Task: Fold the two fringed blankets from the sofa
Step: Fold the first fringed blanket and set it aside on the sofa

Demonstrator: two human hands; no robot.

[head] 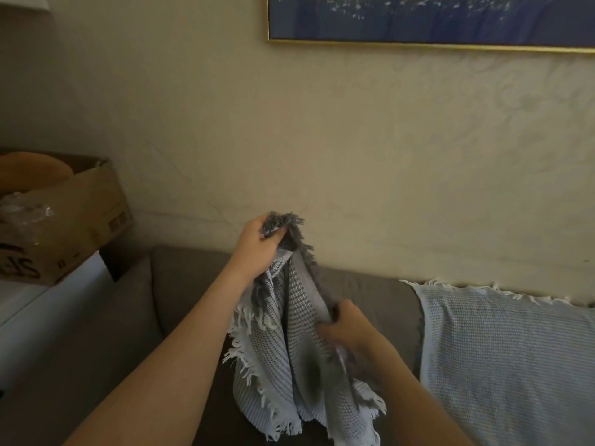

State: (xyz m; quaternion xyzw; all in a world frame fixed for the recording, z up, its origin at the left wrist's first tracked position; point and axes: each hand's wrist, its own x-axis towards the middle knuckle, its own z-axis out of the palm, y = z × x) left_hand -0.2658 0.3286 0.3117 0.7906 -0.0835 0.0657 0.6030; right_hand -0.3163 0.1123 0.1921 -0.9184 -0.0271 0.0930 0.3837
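Grey blanket [299,349] held over the sofa [190,284]: left hand [259,244] grips its fringed corner, right hand [352,329] its edge. Likely soft and limp; best taken at corners. Second blanket [515,349] drapes the backrest.

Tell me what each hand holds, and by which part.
The left hand grips the grey fringed blanket by a bunched fringed corner at its top; the right hand holds the same blanket's edge lower down.

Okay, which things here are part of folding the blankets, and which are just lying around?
For the job: grey blanket, held by left hand and right hand; blue blanket, draped over the sofa.
Lying about: cardboard box; framed picture.
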